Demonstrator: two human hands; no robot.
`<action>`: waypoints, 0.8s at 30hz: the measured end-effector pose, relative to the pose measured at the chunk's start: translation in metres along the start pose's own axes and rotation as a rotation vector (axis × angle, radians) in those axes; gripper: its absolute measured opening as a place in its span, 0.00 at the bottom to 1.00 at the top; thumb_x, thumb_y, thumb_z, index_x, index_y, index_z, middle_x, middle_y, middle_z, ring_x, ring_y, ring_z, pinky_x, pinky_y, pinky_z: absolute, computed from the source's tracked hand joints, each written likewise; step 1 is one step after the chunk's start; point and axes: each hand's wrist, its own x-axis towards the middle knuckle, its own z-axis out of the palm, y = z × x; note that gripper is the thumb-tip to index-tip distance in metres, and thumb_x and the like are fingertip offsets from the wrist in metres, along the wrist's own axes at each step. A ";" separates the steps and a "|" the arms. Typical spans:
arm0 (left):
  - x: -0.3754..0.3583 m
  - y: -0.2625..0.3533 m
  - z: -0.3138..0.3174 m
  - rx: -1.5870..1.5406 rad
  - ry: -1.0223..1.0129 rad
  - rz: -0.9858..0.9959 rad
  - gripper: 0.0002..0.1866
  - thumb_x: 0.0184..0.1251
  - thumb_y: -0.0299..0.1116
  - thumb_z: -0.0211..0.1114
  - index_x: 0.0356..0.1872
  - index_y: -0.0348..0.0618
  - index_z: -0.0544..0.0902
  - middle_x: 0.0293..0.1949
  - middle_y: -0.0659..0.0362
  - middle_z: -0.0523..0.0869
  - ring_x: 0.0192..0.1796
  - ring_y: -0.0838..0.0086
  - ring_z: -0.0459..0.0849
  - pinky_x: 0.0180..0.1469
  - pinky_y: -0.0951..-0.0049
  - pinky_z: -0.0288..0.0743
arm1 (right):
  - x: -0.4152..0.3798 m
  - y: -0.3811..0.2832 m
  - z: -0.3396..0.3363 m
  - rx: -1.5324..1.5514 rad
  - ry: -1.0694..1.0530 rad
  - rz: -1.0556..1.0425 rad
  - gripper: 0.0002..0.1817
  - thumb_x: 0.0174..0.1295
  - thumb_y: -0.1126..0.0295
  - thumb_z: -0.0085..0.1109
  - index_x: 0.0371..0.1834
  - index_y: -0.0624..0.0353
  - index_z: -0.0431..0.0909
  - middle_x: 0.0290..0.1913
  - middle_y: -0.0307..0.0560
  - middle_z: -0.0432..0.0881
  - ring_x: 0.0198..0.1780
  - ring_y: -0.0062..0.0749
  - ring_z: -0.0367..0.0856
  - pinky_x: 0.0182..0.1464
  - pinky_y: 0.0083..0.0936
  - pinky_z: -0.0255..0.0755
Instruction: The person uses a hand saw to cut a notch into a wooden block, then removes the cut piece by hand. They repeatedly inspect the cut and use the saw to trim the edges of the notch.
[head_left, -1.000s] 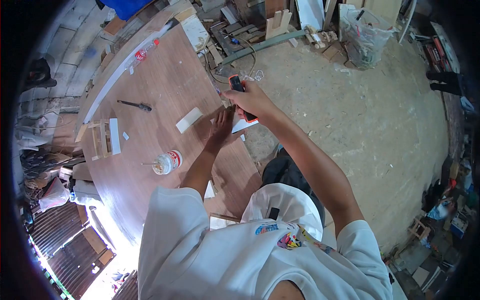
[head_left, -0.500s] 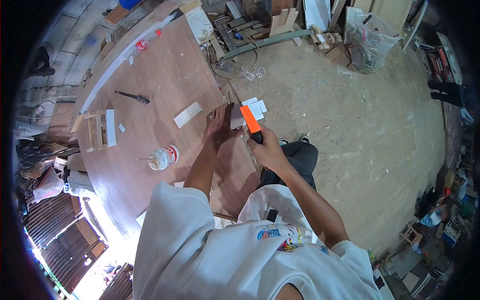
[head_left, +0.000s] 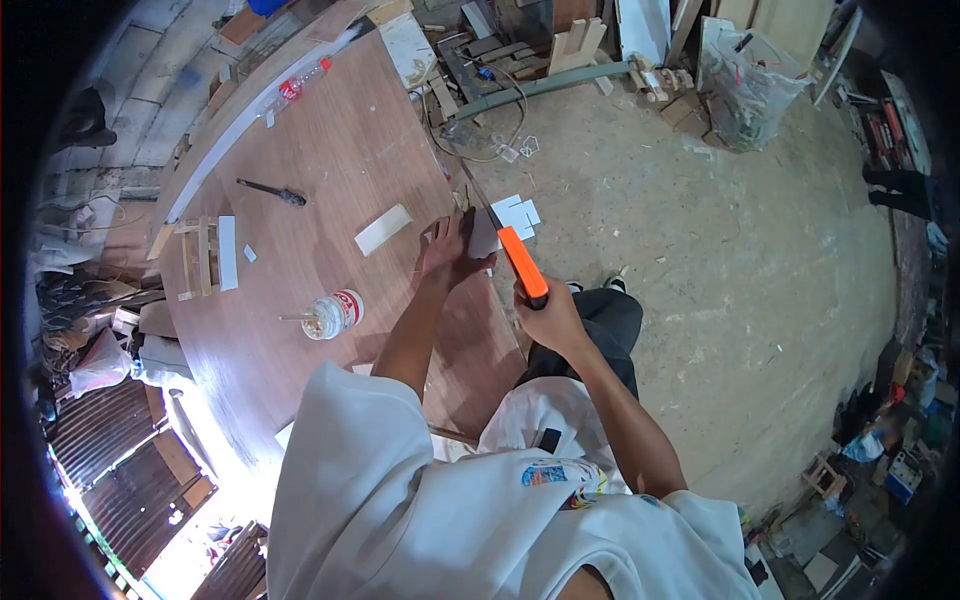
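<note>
My right hand (head_left: 552,318) is closed round the orange and black handle of a handsaw (head_left: 523,265). Its thin blade points away from me, along the table's edge and past my left hand. At that edge my left hand (head_left: 447,250) grips a small pale board (head_left: 484,234), which juts out beside the blade. Part of the board is hidden under my fingers. Left of this hand a pale rectangular strip (head_left: 383,230) lies flat on the brown wooden table (head_left: 330,150).
A tub with a red-and-white label (head_left: 333,314) holds a stick. Farther off are a dark tool (head_left: 272,191), a small wooden frame (head_left: 196,258) and a red-capped bottle (head_left: 292,87). White pieces (head_left: 517,212) lie on the floor. Wood scraps and a filled plastic bag (head_left: 750,85) stand beyond.
My right hand has drawn the saw back towards me and slightly right, its handle tilting. My left hand stays on the board. The whole view has shifted slightly.
</note>
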 end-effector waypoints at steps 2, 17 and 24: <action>-0.002 -0.003 0.001 0.030 -0.014 0.004 0.51 0.38 0.58 0.71 0.66 0.45 0.62 0.55 0.54 0.67 0.60 0.55 0.67 0.62 0.52 0.65 | -0.012 -0.012 0.004 -0.020 0.017 0.038 0.07 0.48 0.79 0.56 0.32 0.66 0.74 0.21 0.53 0.73 0.26 0.26 0.73 0.32 0.31 0.69; 0.002 -0.004 0.005 0.076 0.166 0.128 0.48 0.36 0.58 0.70 0.61 0.39 0.69 0.48 0.53 0.73 0.51 0.55 0.73 0.55 0.56 0.69 | -0.031 -0.034 0.005 -0.073 0.072 0.046 0.03 0.49 0.81 0.53 0.26 0.66 0.70 0.20 0.42 0.69 0.27 0.21 0.66 0.31 0.24 0.66; -0.007 -0.001 0.013 0.070 0.037 0.070 0.53 0.35 0.58 0.72 0.66 0.45 0.63 0.54 0.54 0.69 0.59 0.57 0.68 0.59 0.52 0.64 | -0.041 -0.017 0.005 -0.049 0.080 0.016 0.03 0.51 0.81 0.53 0.26 0.66 0.69 0.22 0.40 0.67 0.29 0.19 0.65 0.33 0.23 0.65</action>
